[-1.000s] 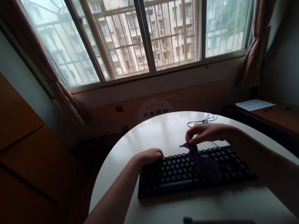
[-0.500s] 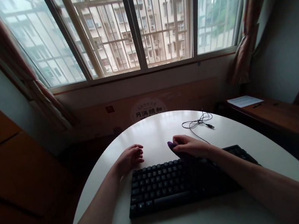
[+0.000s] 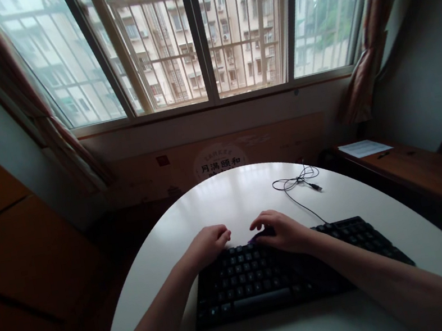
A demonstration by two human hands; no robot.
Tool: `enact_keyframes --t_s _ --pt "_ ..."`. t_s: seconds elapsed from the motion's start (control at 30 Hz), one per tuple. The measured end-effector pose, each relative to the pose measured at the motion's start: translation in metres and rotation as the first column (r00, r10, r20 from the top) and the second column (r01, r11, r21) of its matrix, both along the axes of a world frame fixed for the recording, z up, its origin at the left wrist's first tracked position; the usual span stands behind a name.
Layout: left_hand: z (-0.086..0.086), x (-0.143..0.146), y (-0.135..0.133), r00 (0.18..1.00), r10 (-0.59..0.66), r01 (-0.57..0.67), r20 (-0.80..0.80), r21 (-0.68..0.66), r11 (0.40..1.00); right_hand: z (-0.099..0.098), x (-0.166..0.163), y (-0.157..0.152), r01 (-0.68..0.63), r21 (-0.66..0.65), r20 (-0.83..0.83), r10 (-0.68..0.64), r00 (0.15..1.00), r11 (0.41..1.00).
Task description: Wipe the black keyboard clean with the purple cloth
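Note:
A black keyboard lies on the white round table. My left hand is over its far left corner, fingers curled together; whether they grip its edge is hidden. Near the middle of the keyboard's far edge, my right hand holds a dark purple cloth between thumb and fingers. The cloth touches or nearly touches the top row of keys, and most of it is hidden by the hand. My right forearm covers part of the keyboard's right half.
The keyboard's cable, looped and tied with its USB plug, lies on the table behind the right hand. A brown wooden desk with a paper sheet stands to the right. Beyond the table is a barred window.
My left hand has come right and nearer, onto the keyboard's corner. My right hand has lowered the purple cloth to the far edge of the keys, its fingers spreading more.

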State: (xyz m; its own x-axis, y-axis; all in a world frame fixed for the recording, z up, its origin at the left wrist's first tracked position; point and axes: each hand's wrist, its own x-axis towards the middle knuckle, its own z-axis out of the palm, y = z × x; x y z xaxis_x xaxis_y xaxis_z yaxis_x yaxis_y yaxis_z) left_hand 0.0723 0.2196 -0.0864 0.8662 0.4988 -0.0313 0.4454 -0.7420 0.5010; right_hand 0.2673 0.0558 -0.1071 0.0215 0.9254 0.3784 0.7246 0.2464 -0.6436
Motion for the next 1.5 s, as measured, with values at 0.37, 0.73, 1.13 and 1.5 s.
enact_keyframes --t_s 0.37,0.73,1.13,1.5 --pt "0.002 0.004 -0.022 0.990 -0.007 0.041 -0.139 0.243 0.969 0.001 -0.002 -0.001 -0.019 -0.052 0.105 0.024 0.994 0.998" --pt "-0.001 0.006 -0.023 0.983 -0.010 0.064 -0.181 0.293 0.954 -0.003 0.001 0.001 -0.058 -0.053 -0.036 0.056 0.998 0.997" --pt "-0.003 0.006 -0.023 0.985 0.003 0.048 -0.172 0.291 0.955 0.000 -0.001 0.001 -0.160 -0.100 0.003 0.161 0.987 0.982" --pt "-0.002 0.006 -0.024 0.974 0.009 0.065 -0.224 0.319 0.946 -0.002 0.004 0.002 -0.030 -0.111 -0.020 0.028 0.999 0.993"
